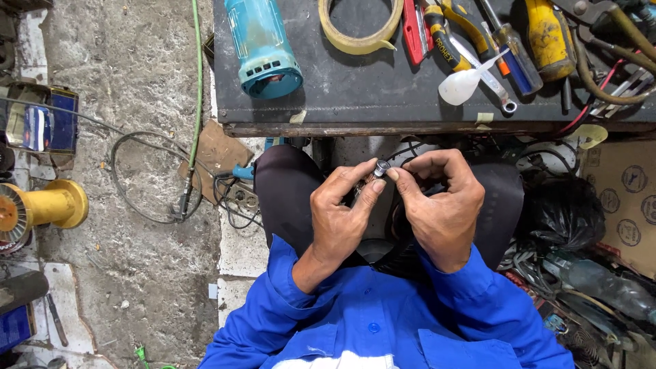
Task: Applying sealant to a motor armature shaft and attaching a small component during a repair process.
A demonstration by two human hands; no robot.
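Note:
My left hand (342, 215) and my right hand (441, 201) meet over my lap, below the edge of a dark workbench (355, 96). Between their fingertips they pinch a small metal cylindrical part (380, 168) with a dark shaft that runs down behind my left thumb. Both thumbs and forefingers close on it. Blue sleeves cover my forearms, and my dark trousers lie underneath.
On the workbench lie a teal power-tool housing (263, 44), a roll of tape (361, 24), a red cutter (414, 31), pliers, screwdrivers and a small white squeeze bottle (465, 83). Cables (147, 178) and a yellow spool (48, 205) sit on the concrete floor at left. Clutter and cardboard at right.

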